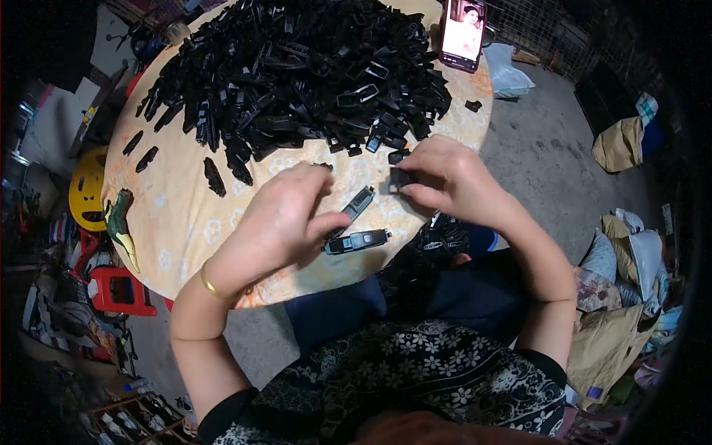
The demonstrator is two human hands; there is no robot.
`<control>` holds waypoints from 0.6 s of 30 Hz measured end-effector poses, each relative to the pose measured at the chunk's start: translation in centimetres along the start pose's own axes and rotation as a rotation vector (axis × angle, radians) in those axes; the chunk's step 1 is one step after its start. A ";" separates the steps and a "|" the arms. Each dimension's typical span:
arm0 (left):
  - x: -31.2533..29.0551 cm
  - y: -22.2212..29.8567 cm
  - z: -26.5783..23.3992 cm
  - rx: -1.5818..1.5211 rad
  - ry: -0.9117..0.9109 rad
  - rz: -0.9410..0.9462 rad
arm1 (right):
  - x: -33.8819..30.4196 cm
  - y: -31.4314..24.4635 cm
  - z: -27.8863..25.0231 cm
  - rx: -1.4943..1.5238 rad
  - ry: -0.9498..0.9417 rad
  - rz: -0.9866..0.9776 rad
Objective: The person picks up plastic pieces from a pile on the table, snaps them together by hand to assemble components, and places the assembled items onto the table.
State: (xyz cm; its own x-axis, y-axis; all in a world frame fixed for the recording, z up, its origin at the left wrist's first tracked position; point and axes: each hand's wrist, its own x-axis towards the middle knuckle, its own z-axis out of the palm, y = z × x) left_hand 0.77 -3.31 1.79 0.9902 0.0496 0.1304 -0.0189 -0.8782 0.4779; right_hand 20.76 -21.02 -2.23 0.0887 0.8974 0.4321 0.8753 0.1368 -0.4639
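My left hand (278, 215) is curled over the table, its thumb lying across a long black plastic part (360, 202). A dark bit of plastic (323, 166) shows by its fingertips; whether they hold it is hidden. Just below the thumb, another long black plastic part (358, 242) with a shiny top rests on the cloth. To the right, my right hand (456, 178) pinches a small black plastic piece (399, 179) between thumb and fingers. A second small black piece (398, 156) sits beside those fingertips.
A large heap of black plastic parts (297, 74) covers the far side of the round, cloth-covered table (185, 237). A lit phone (463, 33) stands at the far right edge. Green-and-yellow snips (120, 226) lie at the left edge. More black parts (445, 233) are below the table's right edge.
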 end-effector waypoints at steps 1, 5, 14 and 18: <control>-0.2 0.1 -0.2 0.007 -0.090 -0.194 | 0.2 -0.2 0.2 0.072 0.043 -0.076; -0.9 -0.1 2.1 -0.080 -0.022 -0.081 | 0.8 -1.0 1.4 0.013 -0.058 -0.166; -0.8 -0.9 2.7 -0.048 0.119 -0.016 | 0.8 -1.7 -0.4 -0.062 -0.151 -0.113; -0.3 -1.7 3.1 -0.076 0.096 0.031 | 1.0 -1.9 0.2 -0.107 -0.195 -0.136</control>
State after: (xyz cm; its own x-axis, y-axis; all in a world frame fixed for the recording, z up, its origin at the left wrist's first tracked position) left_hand 0.94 -3.35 -1.78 0.9713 0.0714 0.2269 -0.0635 -0.8415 0.5365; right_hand 19.14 -20.30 -1.08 -0.1172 0.9393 0.3224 0.9193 0.2254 -0.3227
